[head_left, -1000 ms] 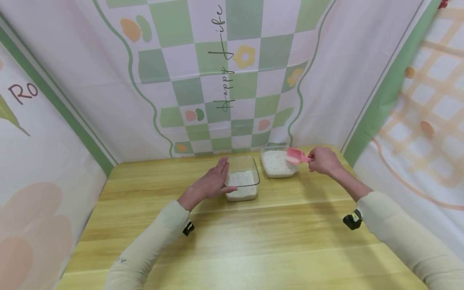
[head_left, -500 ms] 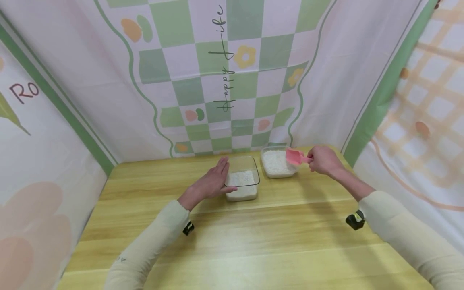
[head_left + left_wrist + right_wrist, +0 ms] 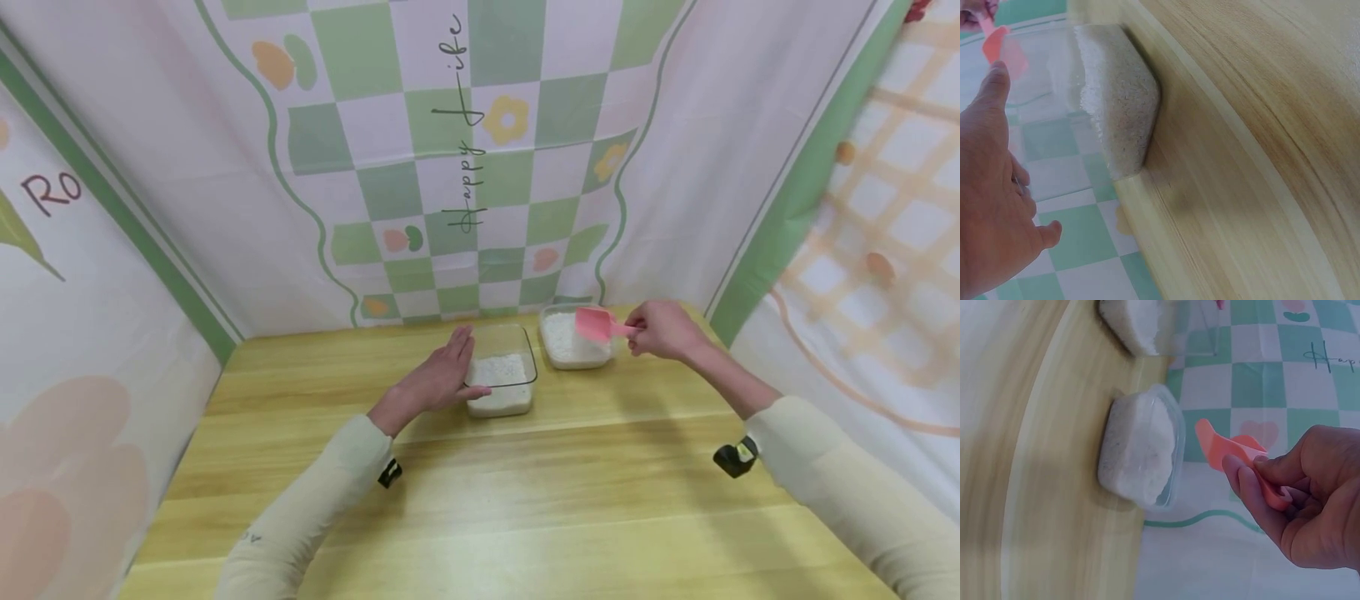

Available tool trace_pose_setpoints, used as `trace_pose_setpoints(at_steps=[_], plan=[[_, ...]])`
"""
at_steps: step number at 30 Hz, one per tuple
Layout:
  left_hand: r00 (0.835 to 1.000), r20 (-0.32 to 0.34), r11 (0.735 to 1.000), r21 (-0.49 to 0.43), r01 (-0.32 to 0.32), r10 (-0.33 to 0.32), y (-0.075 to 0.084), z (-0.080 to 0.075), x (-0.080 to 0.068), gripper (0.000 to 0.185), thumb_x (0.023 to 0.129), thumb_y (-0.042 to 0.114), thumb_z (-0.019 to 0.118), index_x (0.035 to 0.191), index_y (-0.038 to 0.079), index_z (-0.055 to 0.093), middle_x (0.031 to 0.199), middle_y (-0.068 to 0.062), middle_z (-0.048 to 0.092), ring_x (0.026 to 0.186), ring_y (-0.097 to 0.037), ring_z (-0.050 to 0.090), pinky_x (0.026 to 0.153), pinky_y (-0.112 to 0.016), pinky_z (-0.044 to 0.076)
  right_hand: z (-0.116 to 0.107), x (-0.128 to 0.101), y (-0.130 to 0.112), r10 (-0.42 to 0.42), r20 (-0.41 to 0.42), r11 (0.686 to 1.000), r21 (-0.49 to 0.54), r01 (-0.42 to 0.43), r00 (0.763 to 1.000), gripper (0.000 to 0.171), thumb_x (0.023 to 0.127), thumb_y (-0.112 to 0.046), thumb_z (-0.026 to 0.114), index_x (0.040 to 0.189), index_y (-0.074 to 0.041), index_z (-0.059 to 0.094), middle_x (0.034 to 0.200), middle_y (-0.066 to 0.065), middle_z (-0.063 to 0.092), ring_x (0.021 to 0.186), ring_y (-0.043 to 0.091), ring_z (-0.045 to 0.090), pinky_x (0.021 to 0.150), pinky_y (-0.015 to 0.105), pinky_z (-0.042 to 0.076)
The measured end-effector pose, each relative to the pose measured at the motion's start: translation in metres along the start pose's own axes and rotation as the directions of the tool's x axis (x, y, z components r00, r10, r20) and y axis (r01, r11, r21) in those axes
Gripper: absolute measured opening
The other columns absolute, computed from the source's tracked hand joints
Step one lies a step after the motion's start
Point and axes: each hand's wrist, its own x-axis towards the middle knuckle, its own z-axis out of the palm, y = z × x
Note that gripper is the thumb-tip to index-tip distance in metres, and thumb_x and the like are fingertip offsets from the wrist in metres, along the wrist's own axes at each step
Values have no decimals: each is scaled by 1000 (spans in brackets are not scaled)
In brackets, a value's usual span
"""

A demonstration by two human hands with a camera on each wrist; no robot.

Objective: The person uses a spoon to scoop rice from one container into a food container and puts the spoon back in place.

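Our right hand (image 3: 662, 330) pinches the pink scoop (image 3: 594, 325) above the rice tub (image 3: 572, 340), mid-scooping; our left hand (image 3: 442, 377), fingers straight, steadies the glass container (image 3: 501, 373); next we must dip carefully.

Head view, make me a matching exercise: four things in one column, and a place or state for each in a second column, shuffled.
Things:
1. pink scoop
2. left hand
3. glass container
4. plastic tub

Places or states:
A. flat against the glass container's side
B. rice low in it, tall clear walls
C. pinched in the right hand, above the tub
D. nearly full of rice, by the back wall

Pairs: 1-C, 2-A, 3-B, 4-D
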Motion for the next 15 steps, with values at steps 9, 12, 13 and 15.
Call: trace_pose_setpoints(at_steps=[9, 12, 13, 15], plan=[[1000, 3, 1000, -13, 7, -7, 0, -1, -1, 99, 98, 66, 39, 157, -8, 10, 166, -23, -1, 156, -32, 1, 123, -46, 25, -4, -2, -33, -57, 24, 995, 80, 55, 998, 17, 90, 1, 63, 101, 10, 72, 79, 11, 76, 68, 16, 71, 64, 27, 57], [1000, -3, 1000, -22, 3, -4, 0, -1, -1, 99, 98, 66, 40, 156, -9, 12, 166, -23, 0, 156, -33, 1, 123, -46, 26, -4, -1, -42, -78, 23, 994, 79, 76, 997, 16, 91, 0, 63, 99, 8, 73, 79, 9, 76, 68, 13, 71, 63, 26, 57], [1000, -4, 1000, -28, 2, -2, 0, -1, -1, 99, 98, 65, 41, 156, -9, 12, 166, -23, 0, 156, -33, 1, 123, -46, 26, -4, -1, -45, -86, 19, 994, 74, 85, 996, 16, 91, 0, 63, 99, 8, 74, 79, 9, 76, 68, 13, 70, 63, 26, 56], [1000, -6, 1000, -31, -2, 1, 0, 0, 0, 99, 98, 65, 41, 156, -10, 13, 166, -24, 1, 156, -33, 1, 123, -46, 26, -4, 1, -52, -107, 6, 993, 57, 107, 994, 16, 92, -2, 63, 99, 6, 75, 78, 7, 76, 66, 10, 69, 62, 26, 54]])
